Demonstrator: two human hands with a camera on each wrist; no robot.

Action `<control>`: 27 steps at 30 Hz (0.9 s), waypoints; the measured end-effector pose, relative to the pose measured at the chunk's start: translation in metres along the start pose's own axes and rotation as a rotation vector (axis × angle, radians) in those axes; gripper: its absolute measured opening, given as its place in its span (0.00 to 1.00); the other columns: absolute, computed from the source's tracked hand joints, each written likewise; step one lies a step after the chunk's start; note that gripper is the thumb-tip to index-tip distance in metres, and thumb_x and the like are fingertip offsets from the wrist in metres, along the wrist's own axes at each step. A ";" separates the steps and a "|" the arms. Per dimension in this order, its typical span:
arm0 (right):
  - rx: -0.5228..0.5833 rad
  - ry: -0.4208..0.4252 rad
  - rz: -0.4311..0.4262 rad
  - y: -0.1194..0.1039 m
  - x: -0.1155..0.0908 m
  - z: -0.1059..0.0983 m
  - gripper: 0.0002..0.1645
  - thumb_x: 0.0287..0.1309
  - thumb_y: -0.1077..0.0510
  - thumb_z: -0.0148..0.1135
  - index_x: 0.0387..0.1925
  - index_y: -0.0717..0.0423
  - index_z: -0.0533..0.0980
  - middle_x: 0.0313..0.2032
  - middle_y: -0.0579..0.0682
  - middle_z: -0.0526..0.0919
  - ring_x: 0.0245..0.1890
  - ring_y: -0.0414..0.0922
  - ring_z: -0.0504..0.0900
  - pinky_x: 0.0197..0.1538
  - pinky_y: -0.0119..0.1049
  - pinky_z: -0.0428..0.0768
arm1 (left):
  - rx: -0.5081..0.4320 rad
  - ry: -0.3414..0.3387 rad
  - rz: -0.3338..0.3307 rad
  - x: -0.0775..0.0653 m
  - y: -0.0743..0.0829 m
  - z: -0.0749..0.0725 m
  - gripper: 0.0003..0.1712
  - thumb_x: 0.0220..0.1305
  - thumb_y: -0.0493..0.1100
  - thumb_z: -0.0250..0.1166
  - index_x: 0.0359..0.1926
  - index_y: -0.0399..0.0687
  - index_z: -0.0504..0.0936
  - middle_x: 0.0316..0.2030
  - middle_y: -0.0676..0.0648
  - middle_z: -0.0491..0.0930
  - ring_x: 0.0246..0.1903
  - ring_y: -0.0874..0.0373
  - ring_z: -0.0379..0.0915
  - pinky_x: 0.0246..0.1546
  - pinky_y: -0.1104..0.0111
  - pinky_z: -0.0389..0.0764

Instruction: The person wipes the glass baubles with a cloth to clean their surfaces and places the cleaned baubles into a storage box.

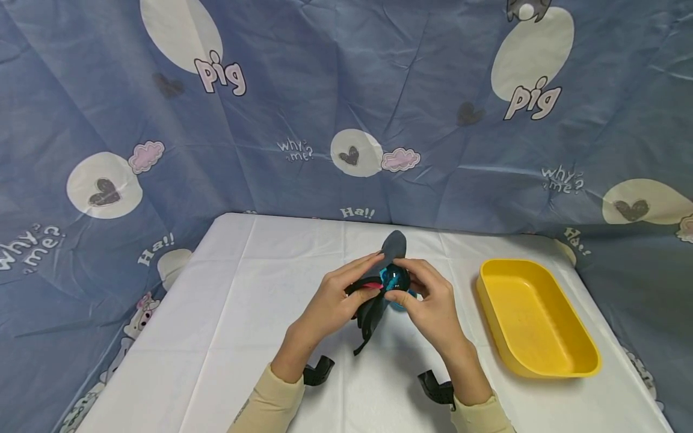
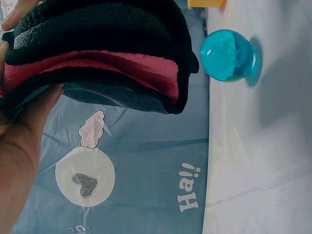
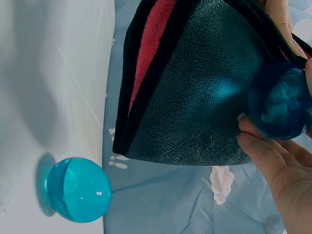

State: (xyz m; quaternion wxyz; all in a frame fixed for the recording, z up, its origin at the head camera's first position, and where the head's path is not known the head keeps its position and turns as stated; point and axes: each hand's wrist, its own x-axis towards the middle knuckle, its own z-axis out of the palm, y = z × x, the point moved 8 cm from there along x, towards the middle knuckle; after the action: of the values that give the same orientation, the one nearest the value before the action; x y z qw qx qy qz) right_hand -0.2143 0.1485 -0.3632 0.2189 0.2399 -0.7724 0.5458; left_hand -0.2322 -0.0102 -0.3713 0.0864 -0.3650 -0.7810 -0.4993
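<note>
My left hand [image 1: 332, 300] grips a folded plush cloth [image 3: 204, 92], grey on one face and pinkish red on the other, with black edging. In the left wrist view the cloth's folded layers [image 2: 117, 34] hang over the fingers, and the thumb is partly hidden behind them. My right hand [image 1: 433, 300] pinches a clear blue ball [image 3: 280, 102] with a paler shape inside, up against the cloth's grey face. A second blue ball [image 3: 80, 190], brighter turquoise, rests on the white tabletop below the hands. In the head view the held ball and hands mostly hide it.
A yellow rectangular tray [image 1: 500, 325] stands on the white-covered table [image 1: 260, 288], right of my right hand. Behind and at the sides hangs a blue printed sheet [image 1: 303, 72]. Black curved pieces [image 1: 318, 371] sit at both wrists.
</note>
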 end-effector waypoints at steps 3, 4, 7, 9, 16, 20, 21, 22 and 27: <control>-0.001 -0.003 -0.008 -0.002 0.000 0.000 0.36 0.43 0.66 0.77 0.58 0.51 0.78 0.50 0.50 0.82 0.46 0.42 0.84 0.50 0.29 0.84 | 0.004 0.002 0.002 0.000 0.000 0.000 0.34 0.70 0.42 0.63 0.74 0.61 0.64 0.73 0.52 0.65 0.72 0.57 0.63 0.68 0.61 0.72; -0.001 -0.003 -0.010 -0.002 0.001 0.001 0.36 0.43 0.66 0.78 0.58 0.51 0.78 0.50 0.50 0.82 0.46 0.41 0.84 0.50 0.29 0.84 | 0.002 0.002 0.001 0.000 0.000 0.000 0.34 0.70 0.42 0.63 0.74 0.61 0.64 0.72 0.52 0.65 0.72 0.57 0.63 0.68 0.61 0.72; 0.002 -0.004 -0.017 -0.003 0.001 0.001 0.37 0.42 0.66 0.78 0.58 0.51 0.78 0.50 0.50 0.81 0.47 0.41 0.83 0.52 0.30 0.84 | 0.002 0.003 0.000 0.000 -0.001 -0.001 0.34 0.70 0.42 0.63 0.74 0.61 0.64 0.72 0.52 0.65 0.72 0.57 0.63 0.68 0.61 0.72; 0.006 -0.004 -0.022 -0.004 0.000 0.001 0.37 0.41 0.67 0.78 0.58 0.51 0.78 0.51 0.51 0.81 0.48 0.41 0.82 0.52 0.30 0.84 | 0.001 0.002 0.001 0.000 -0.001 -0.001 0.34 0.70 0.42 0.63 0.74 0.61 0.65 0.72 0.52 0.65 0.72 0.57 0.63 0.68 0.60 0.72; -0.004 0.007 -0.042 -0.005 0.000 0.002 0.38 0.40 0.67 0.79 0.58 0.53 0.78 0.53 0.52 0.80 0.51 0.42 0.82 0.55 0.29 0.82 | 0.004 0.003 -0.001 0.000 -0.001 -0.001 0.34 0.70 0.42 0.63 0.74 0.61 0.64 0.72 0.52 0.65 0.72 0.57 0.62 0.68 0.60 0.72; -0.016 0.015 -0.043 -0.004 0.000 0.003 0.39 0.39 0.67 0.79 0.58 0.53 0.78 0.53 0.51 0.79 0.52 0.42 0.81 0.56 0.29 0.81 | 0.003 0.003 -0.007 0.000 -0.002 -0.001 0.34 0.70 0.42 0.63 0.74 0.61 0.64 0.72 0.52 0.65 0.72 0.57 0.62 0.68 0.61 0.72; -0.018 0.016 -0.045 -0.004 0.000 0.003 0.39 0.39 0.67 0.79 0.58 0.54 0.78 0.53 0.51 0.79 0.52 0.42 0.81 0.56 0.28 0.81 | 0.001 0.003 -0.009 0.000 -0.002 -0.001 0.34 0.70 0.41 0.63 0.74 0.61 0.64 0.73 0.52 0.65 0.72 0.57 0.62 0.68 0.61 0.72; -0.021 0.017 -0.047 -0.004 0.000 0.003 0.39 0.39 0.67 0.79 0.58 0.54 0.78 0.53 0.51 0.79 0.52 0.42 0.81 0.57 0.28 0.81 | -0.001 0.003 -0.010 0.000 -0.002 -0.001 0.34 0.70 0.41 0.63 0.74 0.61 0.64 0.72 0.52 0.65 0.72 0.57 0.62 0.68 0.61 0.72; -0.030 0.017 -0.055 -0.005 0.001 0.004 0.39 0.37 0.67 0.80 0.57 0.54 0.78 0.54 0.51 0.79 0.53 0.43 0.81 0.59 0.29 0.80 | -0.003 0.004 -0.014 0.000 -0.003 -0.001 0.34 0.70 0.41 0.63 0.74 0.61 0.64 0.72 0.52 0.65 0.72 0.57 0.62 0.68 0.61 0.72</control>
State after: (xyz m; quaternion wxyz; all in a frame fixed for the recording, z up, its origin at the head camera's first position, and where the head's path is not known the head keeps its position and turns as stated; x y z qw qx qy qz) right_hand -0.2119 0.1433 -0.3602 0.2438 0.2533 -0.7716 0.5301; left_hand -0.2342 -0.0120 -0.3731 0.0836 -0.3586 -0.7826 -0.5019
